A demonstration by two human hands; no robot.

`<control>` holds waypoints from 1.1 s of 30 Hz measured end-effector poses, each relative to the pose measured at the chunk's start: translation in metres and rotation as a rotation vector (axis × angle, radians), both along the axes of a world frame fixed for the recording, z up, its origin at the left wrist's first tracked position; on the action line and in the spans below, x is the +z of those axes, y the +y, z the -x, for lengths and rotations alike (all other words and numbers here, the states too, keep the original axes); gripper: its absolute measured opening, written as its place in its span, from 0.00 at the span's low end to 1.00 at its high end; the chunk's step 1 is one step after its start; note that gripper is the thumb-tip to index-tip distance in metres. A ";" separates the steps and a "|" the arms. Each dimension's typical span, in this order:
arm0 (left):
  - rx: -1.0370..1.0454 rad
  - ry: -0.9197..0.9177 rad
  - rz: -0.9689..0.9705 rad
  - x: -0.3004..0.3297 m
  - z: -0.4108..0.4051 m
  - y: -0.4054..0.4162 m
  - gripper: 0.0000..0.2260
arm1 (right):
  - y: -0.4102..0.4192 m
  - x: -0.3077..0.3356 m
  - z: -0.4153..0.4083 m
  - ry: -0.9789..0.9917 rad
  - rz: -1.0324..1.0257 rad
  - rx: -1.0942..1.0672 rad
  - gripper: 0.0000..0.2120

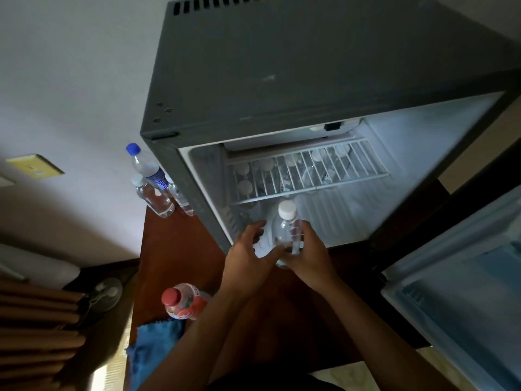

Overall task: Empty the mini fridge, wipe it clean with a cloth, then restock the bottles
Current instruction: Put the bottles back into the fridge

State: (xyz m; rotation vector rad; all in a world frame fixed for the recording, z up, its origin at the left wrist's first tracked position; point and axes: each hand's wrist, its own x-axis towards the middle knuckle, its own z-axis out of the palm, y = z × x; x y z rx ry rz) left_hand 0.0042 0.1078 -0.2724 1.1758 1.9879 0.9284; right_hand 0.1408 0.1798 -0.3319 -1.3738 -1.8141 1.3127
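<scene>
The grey mini fridge (282, 80) stands open on a dark wooden table (174, 249). Several white-capped bottles show through its wire shelf (310, 170). At the fridge mouth my right hand (313, 258) grips a clear white-capped bottle (287, 227), held upright. My left hand (251, 249) is beside it with fingers loosely spread, thumb touching the bottle's lower part. Left of the fridge stand a blue-capped bottle (146, 167) and two small clear bottles (153, 198). A red-capped bottle (183, 301) and a blue cloth (155, 351) sit at the table's near left.
The fridge door (456, 292) hangs open at the right, its inner shelves bare. A wall runs behind and left of the fridge, with a yellow switch plate (35, 166). A small fan (104, 294) and brown folded fabric (36, 334) lie lower left.
</scene>
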 end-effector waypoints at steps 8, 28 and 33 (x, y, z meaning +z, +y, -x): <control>0.335 0.062 0.008 -0.012 0.004 -0.022 0.04 | 0.024 -0.026 0.006 -0.069 0.034 0.012 0.30; 0.454 0.131 -0.028 -0.006 0.034 -0.004 0.19 | 0.063 -0.042 0.034 -0.143 -0.022 0.077 0.35; 0.490 0.191 0.001 -0.004 0.038 0.000 0.14 | 0.077 -0.043 0.041 -0.158 -0.001 0.083 0.29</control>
